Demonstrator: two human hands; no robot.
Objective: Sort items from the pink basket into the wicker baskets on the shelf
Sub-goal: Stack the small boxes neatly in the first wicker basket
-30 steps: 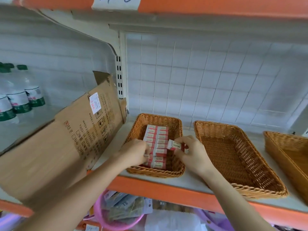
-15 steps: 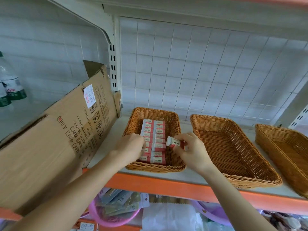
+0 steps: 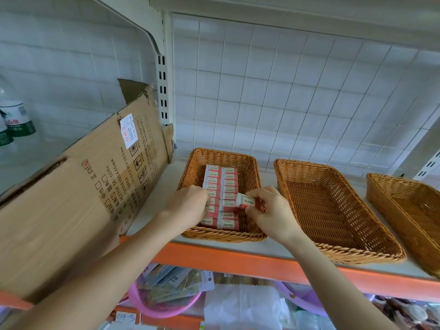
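Note:
The left wicker basket (image 3: 247, 163) on the shelf holds two neat rows of pink-and-white 2B erasers (image 3: 220, 181). My left hand (image 3: 187, 204) reaches into its left side with curled fingers on the erasers in the left row; whether it grips one is hidden. My right hand (image 3: 270, 211) pinches a single eraser (image 3: 246, 201) just above the right row. Below the shelf, the pink basket (image 3: 162, 310) holds several flat packets.
Two more wicker baskets stand to the right, the middle one (image 3: 333, 210) and the far one (image 3: 404, 201), both with nothing inside. A large cardboard box (image 3: 71, 186) leans at the left. Water bottles (image 3: 14, 120) stand far left. An orange shelf edge (image 3: 238, 260) runs in front.
The view has tilted slightly downward. Both hands stay at the left basket, the right one still holding its eraser over the right row.

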